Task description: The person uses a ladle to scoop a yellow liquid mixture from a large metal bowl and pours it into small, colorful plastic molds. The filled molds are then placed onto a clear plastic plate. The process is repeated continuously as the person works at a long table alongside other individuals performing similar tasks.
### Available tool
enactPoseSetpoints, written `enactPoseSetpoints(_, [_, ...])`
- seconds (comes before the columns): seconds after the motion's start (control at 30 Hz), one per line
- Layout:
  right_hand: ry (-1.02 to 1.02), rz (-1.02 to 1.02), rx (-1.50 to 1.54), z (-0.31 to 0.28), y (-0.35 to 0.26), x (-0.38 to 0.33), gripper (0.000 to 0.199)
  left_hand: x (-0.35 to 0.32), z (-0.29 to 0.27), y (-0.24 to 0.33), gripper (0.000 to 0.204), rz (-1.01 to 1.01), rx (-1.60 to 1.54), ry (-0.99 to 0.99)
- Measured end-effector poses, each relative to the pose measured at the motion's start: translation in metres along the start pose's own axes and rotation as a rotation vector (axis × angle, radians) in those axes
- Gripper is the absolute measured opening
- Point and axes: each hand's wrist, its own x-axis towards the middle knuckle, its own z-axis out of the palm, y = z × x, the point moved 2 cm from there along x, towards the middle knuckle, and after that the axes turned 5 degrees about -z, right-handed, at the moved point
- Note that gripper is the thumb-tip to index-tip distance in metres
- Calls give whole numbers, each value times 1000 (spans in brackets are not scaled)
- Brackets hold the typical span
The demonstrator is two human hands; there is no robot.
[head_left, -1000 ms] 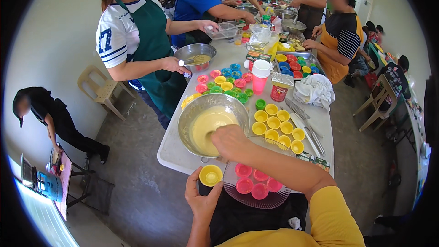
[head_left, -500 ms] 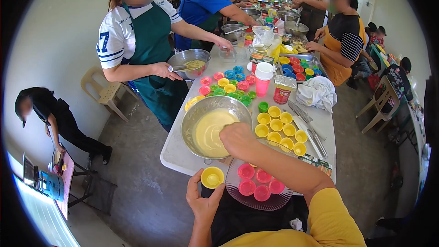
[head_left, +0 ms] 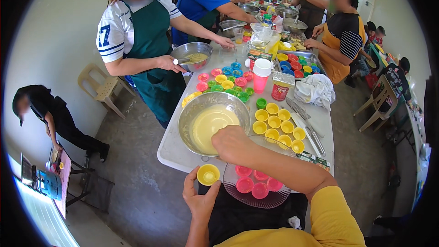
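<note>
My left hand [head_left: 200, 201] grips a small yellow cup [head_left: 208, 174] between thumb and fingers, just off the table's near edge. A little pale stuff shows in the cup's bottom. Beyond it stands a steel mixing bowl [head_left: 186, 123] of pale yellow batter [head_left: 211, 122]. My right hand [head_left: 232, 143] is closed over the bowl's near right rim; what it holds is hidden under the fist. Below my right forearm, a clear ribbed glass dish [head_left: 281, 199] carries several pink cups [head_left: 260, 190]. To the right of the bowl several yellow cups [head_left: 274, 121] stand in rows.
Filled pink, green, yellow and blue cups [head_left: 228, 84] crowd behind the bowl. A pink tumbler [head_left: 260, 82], a red can [head_left: 280, 90], a white cloth [head_left: 314, 92] and knives [head_left: 307, 132] lie rightward. A co-worker at left holds another bowl [head_left: 196, 51] with a whisk.
My right fist has shifted nearer to me and left, toward the bowl's near rim. The cup in my left hand has come slightly closer to the bowl. The co-worker's whisk has moved.
</note>
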Motion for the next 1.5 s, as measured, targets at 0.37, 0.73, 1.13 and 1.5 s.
enactPoseSetpoints(0.37, [-11, -17, 26, 1, -10, 0, 10, 1, 2, 1, 63, -6, -14, -11])
enactPoseSetpoints(0.73, [-11, 29, 7, 6, -1, 3, 12, 2, 0, 4, 63, 19, 26, -3])
enactPoseSetpoints(1.13, [13, -1, 19, 7, -5, 11, 9, 0, 0, 5, 63, 22, 26, -4])
enactPoseSetpoints(1.5, [65, -29, 12, 14, -7, 11, 11, -1, -2, -1, 64, 27, 34, -2])
